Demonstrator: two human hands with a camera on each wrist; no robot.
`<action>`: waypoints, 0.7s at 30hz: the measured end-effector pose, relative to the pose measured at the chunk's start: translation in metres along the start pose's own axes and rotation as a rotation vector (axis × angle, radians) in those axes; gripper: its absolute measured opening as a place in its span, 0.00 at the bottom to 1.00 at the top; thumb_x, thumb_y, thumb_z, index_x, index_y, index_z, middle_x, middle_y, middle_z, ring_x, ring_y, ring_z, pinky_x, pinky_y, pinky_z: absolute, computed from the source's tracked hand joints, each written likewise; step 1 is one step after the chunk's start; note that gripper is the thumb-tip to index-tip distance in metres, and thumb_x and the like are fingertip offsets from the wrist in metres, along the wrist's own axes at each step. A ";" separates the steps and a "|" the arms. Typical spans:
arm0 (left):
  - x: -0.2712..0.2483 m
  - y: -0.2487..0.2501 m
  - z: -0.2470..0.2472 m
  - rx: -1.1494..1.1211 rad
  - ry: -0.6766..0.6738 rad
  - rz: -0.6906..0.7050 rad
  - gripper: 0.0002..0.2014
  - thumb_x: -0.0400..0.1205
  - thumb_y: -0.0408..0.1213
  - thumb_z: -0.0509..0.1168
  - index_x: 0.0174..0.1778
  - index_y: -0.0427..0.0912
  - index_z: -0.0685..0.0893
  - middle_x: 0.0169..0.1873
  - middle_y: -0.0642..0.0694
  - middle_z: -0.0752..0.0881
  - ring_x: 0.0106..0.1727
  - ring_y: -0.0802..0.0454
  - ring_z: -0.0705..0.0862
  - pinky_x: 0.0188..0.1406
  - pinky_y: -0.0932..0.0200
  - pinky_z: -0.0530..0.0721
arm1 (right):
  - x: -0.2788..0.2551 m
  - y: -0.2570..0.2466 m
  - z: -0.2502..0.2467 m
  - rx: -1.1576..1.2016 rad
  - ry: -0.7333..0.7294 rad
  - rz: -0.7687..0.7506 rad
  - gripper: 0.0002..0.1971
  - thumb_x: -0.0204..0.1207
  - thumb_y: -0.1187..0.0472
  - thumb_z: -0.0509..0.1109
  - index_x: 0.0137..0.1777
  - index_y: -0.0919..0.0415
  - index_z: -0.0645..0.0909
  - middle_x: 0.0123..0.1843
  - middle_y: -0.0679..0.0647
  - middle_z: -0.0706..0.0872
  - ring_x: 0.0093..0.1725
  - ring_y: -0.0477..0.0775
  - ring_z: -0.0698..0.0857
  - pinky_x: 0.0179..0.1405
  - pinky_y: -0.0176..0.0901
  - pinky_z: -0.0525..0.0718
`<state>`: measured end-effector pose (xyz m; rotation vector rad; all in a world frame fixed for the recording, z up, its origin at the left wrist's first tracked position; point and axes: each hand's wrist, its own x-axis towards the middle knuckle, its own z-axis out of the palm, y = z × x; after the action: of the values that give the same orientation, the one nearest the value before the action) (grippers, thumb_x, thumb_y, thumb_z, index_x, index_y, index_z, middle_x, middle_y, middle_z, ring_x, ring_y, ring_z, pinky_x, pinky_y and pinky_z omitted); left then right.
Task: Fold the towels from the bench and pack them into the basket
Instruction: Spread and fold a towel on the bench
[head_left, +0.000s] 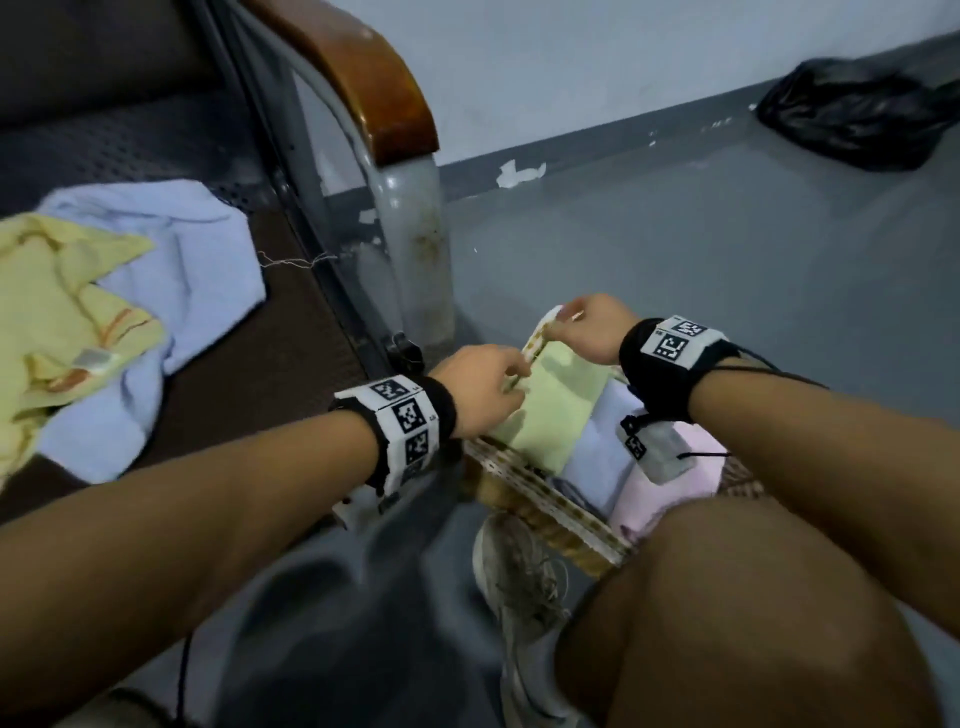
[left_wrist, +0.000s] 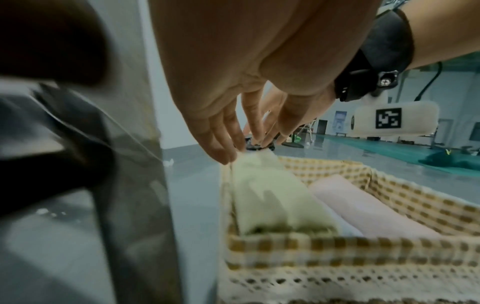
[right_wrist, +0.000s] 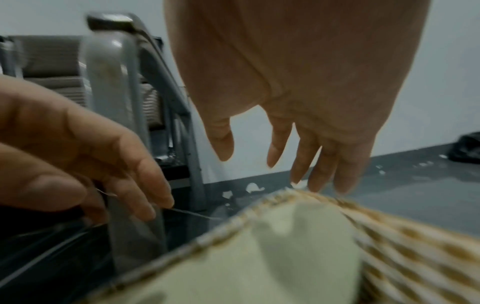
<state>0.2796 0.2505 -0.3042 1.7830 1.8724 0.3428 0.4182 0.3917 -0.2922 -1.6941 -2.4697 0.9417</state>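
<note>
A folded pale green towel (head_left: 550, 410) (left_wrist: 267, 195) (right_wrist: 259, 263) lies along the left side of the checked basket (head_left: 550, 499) (left_wrist: 337, 251) (right_wrist: 415, 236) on the floor. My left hand (head_left: 511, 382) (left_wrist: 228, 156) touches the towel's far end with straight fingers. My right hand (head_left: 563, 319) (right_wrist: 298, 170) hovers at the basket's far rim, fingers straight and spread. A white towel (head_left: 608, 457) and a pink towel (head_left: 660, 499) (left_wrist: 363, 205) lie folded beside the green one. On the bench, a yellow towel (head_left: 62, 301) lies crumpled on a light blue towel (head_left: 192, 249).
The bench's grey metal leg (head_left: 415, 249) and wooden armrest (head_left: 358, 67) stand just left of the basket. My knee (head_left: 753, 623) and shoe (head_left: 524, 582) are close to its near side. A black bag (head_left: 857, 119) lies by the wall at the far right.
</note>
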 end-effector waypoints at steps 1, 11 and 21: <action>-0.011 -0.004 -0.018 -0.006 0.008 -0.005 0.16 0.82 0.44 0.66 0.65 0.49 0.83 0.61 0.48 0.87 0.63 0.47 0.84 0.62 0.58 0.79 | -0.006 -0.021 -0.003 -0.040 -0.074 -0.061 0.20 0.78 0.49 0.73 0.64 0.60 0.86 0.60 0.56 0.88 0.57 0.56 0.84 0.52 0.40 0.76; -0.166 -0.106 -0.146 0.077 0.199 -0.220 0.09 0.83 0.47 0.65 0.52 0.49 0.87 0.48 0.48 0.90 0.51 0.47 0.86 0.50 0.54 0.82 | -0.069 -0.252 0.053 -0.035 -0.517 -0.474 0.09 0.82 0.63 0.65 0.55 0.61 0.86 0.51 0.61 0.92 0.39 0.51 0.86 0.39 0.38 0.82; -0.235 -0.216 -0.120 -0.015 0.083 -0.612 0.39 0.78 0.62 0.67 0.83 0.49 0.66 0.79 0.44 0.73 0.78 0.42 0.72 0.75 0.51 0.73 | -0.063 -0.325 0.153 -0.327 -0.404 -0.638 0.21 0.82 0.57 0.67 0.74 0.59 0.80 0.72 0.54 0.84 0.72 0.55 0.80 0.74 0.44 0.74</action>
<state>0.0307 0.0198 -0.2714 1.1136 2.3447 0.1988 0.1190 0.1890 -0.2442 -0.6672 -3.2502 0.8875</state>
